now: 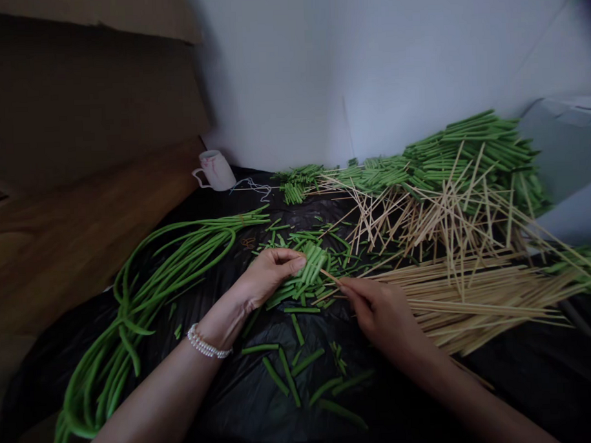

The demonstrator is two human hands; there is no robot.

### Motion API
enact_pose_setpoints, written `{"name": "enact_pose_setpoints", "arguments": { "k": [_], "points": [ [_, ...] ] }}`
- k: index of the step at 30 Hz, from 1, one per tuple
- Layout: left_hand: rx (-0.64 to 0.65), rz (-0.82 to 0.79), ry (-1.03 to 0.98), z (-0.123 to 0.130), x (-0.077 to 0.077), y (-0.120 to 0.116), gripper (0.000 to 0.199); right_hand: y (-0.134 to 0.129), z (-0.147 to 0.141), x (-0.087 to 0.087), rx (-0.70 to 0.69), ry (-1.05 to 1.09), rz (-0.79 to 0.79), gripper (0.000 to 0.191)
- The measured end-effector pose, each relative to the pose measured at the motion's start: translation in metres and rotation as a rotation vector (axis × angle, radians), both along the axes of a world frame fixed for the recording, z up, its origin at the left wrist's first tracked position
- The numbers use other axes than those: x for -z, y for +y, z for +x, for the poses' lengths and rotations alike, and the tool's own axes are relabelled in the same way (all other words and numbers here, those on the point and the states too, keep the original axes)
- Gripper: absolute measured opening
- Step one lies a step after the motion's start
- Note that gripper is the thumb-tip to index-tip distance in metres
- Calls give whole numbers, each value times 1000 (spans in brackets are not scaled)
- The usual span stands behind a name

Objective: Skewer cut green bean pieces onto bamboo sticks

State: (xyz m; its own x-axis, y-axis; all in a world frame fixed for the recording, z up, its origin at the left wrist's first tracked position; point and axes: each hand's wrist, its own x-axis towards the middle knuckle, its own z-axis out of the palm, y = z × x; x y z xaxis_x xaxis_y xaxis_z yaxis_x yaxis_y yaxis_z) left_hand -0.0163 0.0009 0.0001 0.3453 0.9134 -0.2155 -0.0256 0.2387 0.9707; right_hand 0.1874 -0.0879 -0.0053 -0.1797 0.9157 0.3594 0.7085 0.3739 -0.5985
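Observation:
My left hand (276, 271) is closed around a small row of cut green bean pieces (313, 263), thumb on top. In my right hand (376, 303) a thin wooden skewer (330, 276) is pinched between thumb and fingers. The skewer's far end meets the right side of the bean row; whether its tip is inside cannot be made out. Loose cut bean pieces (302, 310) lie beneath and around both hands. Just right of my right hand is a pile of bare skewers (477, 299).
Long uncut beans (166, 278) lie bundled at left. Skewered bean pieces (472, 144) are heaped at the back right, their sticks (431, 210) pointing forward. A white mug (217, 170) and white string (253, 185) sit by the wall (290, 79). Black plastic (224, 405) covers the surface.

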Motion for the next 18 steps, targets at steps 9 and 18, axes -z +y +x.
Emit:
{"name": "enact_pose_setpoints", "arguments": {
  "k": [9, 18],
  "points": [
    [109, -8, -73, 7, -12, -10, 30, 2, -5, -6, 24, 151, 17, 22],
    [52, -80, -84, 10, -9, -10, 21, 3, -7, -2, -1, 174, 7, 21]
  ]
}}
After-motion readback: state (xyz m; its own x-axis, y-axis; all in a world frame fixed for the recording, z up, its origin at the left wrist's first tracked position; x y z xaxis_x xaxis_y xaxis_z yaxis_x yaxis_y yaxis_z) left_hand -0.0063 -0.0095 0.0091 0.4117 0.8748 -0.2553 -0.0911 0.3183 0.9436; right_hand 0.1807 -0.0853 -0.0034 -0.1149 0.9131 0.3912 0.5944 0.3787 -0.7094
